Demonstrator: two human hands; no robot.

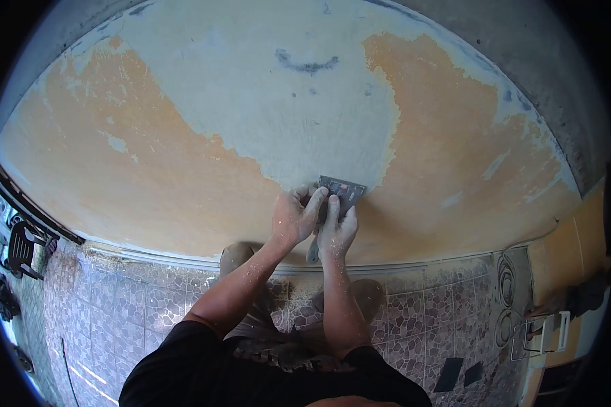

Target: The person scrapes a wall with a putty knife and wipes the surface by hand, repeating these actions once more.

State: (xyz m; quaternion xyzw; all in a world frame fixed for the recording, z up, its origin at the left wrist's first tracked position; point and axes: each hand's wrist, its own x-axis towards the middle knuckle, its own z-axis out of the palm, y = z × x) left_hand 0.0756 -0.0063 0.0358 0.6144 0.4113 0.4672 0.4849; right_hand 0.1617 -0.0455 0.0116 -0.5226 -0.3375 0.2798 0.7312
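A scraper with a wide dark blade point(346, 192) is held in front of the wall point(271, 115), its broad edge pointing up. My left hand point(297, 216) grips it from the left, thumb on the blade's face. Beside it, my right hand point(337, 234) is closed around the lower part of the tool, thumb also on the blade. The grey handle shows below, between my wrists. Bare pale plaster runs above and around the blade, with orange paint to either side in ragged edges. White dust and flakes cover both hands and forearms.
Patterned tiles make up the floor point(163, 305). Two dark flat pieces point(449, 374) lie at lower right. Coiled hose or cable point(506, 292) rests at the wall's right end, near a white-framed object point(557, 332). A dark chair point(24, 247) stands at far left.
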